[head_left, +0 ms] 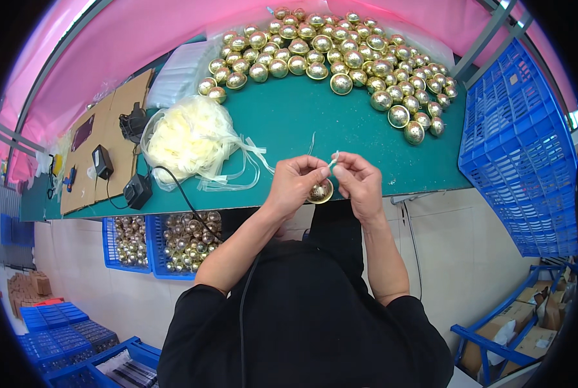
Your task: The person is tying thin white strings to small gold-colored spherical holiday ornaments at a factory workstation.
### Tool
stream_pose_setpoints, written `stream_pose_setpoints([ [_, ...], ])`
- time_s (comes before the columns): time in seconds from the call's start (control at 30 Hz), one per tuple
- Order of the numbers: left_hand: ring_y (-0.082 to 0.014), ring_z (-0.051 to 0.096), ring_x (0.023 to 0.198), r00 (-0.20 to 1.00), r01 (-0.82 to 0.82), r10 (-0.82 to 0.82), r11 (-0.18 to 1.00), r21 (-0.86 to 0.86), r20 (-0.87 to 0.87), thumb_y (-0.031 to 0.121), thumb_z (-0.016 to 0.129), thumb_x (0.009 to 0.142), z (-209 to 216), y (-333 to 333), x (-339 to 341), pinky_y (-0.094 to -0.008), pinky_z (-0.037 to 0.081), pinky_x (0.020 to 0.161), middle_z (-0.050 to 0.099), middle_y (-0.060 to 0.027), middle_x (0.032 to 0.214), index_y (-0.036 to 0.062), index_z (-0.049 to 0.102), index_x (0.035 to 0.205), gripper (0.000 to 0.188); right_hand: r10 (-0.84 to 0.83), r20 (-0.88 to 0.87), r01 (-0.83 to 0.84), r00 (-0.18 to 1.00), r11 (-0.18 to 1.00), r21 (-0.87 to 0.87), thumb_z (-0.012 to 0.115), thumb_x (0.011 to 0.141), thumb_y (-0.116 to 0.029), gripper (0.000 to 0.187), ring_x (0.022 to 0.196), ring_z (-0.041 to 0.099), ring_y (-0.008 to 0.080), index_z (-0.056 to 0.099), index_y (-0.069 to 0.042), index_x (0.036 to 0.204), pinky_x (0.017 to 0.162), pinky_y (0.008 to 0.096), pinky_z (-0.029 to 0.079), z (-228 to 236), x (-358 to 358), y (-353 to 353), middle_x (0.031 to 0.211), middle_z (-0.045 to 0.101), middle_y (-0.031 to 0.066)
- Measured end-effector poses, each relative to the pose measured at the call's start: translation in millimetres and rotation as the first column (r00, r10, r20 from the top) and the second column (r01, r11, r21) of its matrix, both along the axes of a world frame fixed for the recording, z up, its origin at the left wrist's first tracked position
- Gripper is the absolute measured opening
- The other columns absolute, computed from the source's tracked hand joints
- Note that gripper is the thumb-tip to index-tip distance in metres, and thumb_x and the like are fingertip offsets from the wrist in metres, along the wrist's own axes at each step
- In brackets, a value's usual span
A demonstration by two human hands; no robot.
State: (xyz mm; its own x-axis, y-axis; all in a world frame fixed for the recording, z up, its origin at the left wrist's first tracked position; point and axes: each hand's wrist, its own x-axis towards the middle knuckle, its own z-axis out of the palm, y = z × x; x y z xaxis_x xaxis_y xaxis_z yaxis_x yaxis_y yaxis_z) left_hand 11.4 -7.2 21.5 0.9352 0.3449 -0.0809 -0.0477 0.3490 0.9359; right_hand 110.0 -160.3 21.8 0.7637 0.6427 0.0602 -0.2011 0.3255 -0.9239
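Both my hands meet over the table's front edge, around a gold ball with a rim about its middle. A pale ribbon comes up from the top of the ball. My left hand is closed, thumb and forefinger pinching the ribbon just above the ball. To its right, my right hand pinches the ribbon's upper part between thumb and fingers. The ball hangs below the fingertips and is partly hidden by the left hand. One thin ribbon end rises behind the left hand.
A clear bag of cream ribbons lies on the green table, with loose strands trailing right. Many gold balls are heaped at the back. A blue crate stands right. Cardboard and black adapters lie left. Ball-filled crates sit below.
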Motion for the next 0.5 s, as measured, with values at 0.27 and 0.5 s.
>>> stream_pose_setpoints([
  [0.27, -0.0071, 0.066, 0.076, 1.000, -0.008, 0.008, 1.000, 0.014, 0.002, 0.005, 0.073, 0.098, 3.3, -2.1, -11.2, -0.0230, 0.052, 0.067, 0.073, -0.0036, 0.086, -0.0018, 0.073, 0.099, 0.007, -0.029, 0.109, 0.040, 0.994, 0.994, -0.106, 0.075, 0.098, -0.011, 0.014, 0.058, 0.045, 0.0009, 0.072, 0.001, 0.104, 0.049, 0.0191, 0.031, -2.2, -6.6, 9.1, 0.077, 0.062, -0.0035],
  [0.5, -0.0085, 0.066, 0.078, 1.000, -0.020, 0.020, 0.988, 0.155, 0.000, 0.008, 0.072, 0.099, 8.2, 3.9, -45.0, -0.0244, 0.054, 0.072, 0.073, -0.0039, 0.087, -0.0010, 0.072, 0.101, 0.009, 0.035, 0.089, -0.030, 0.995, 0.998, -0.061, 0.073, 0.098, -0.008, 0.010, 0.058, 0.046, 0.0019, 0.073, 0.001, 0.101, 0.049, 0.0207, 0.032, -1.1, -23.7, 13.6, 0.078, 0.063, -0.0015],
])
